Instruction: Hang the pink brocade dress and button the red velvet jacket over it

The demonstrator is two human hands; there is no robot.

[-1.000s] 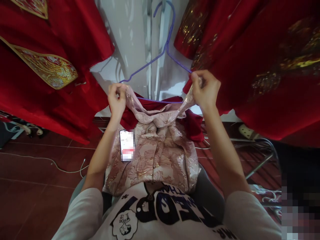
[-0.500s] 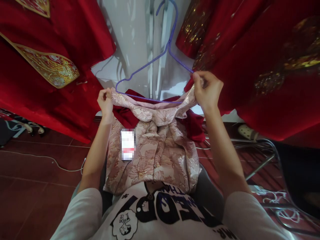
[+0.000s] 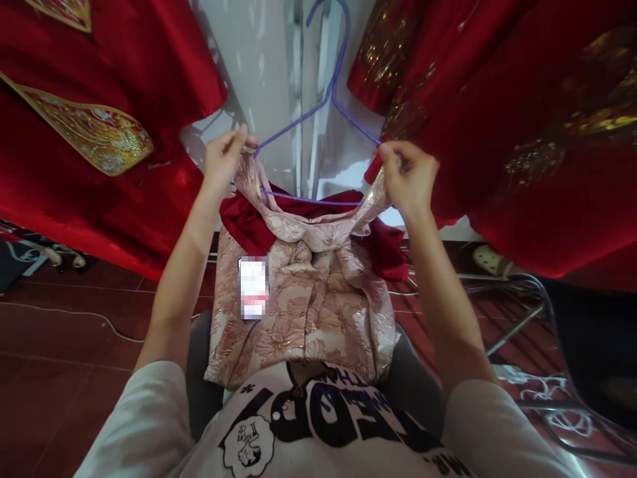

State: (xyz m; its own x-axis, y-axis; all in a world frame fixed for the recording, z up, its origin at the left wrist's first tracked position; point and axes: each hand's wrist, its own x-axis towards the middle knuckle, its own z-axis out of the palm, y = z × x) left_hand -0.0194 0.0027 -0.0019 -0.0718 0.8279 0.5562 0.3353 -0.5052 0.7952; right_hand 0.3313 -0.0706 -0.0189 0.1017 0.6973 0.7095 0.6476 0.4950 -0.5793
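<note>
A pink and gold floral brocade dress (image 3: pixel 283 285) lies across my lap, its neckline raised. My left hand (image 3: pixel 226 159) pinches the dress's left shoulder where it meets the left end of a purple hanger (image 3: pixel 293 126). At the other shoulder, my right hand (image 3: pixel 411 176) grips the brocade around the hanger's right end. The hanger's bottom bar crosses inside the neckline, and its hook points up and away from me. Dark red fabric (image 3: pixel 246 222) shows at both sides under the neckline. A phone (image 3: pixel 253 289) with a blurred-out screen rests on the dress.
Red garments with gold embroidery hang at the left (image 3: pixel 184 73) and right (image 3: pixel 478 133). A metal-framed black chair (image 3: pixel 587 345) stands at the right, with white cables (image 3: pixel 567 421) by its legs. Another cable runs over the tiled floor (image 3: pixel 64 385). A pale clog (image 3: pixel 490 259) lies beyond the chair.
My left hand has moved up and inward, bringing the left shoulder of the dress over the hanger's left end. My right hand stays nearly in place.
</note>
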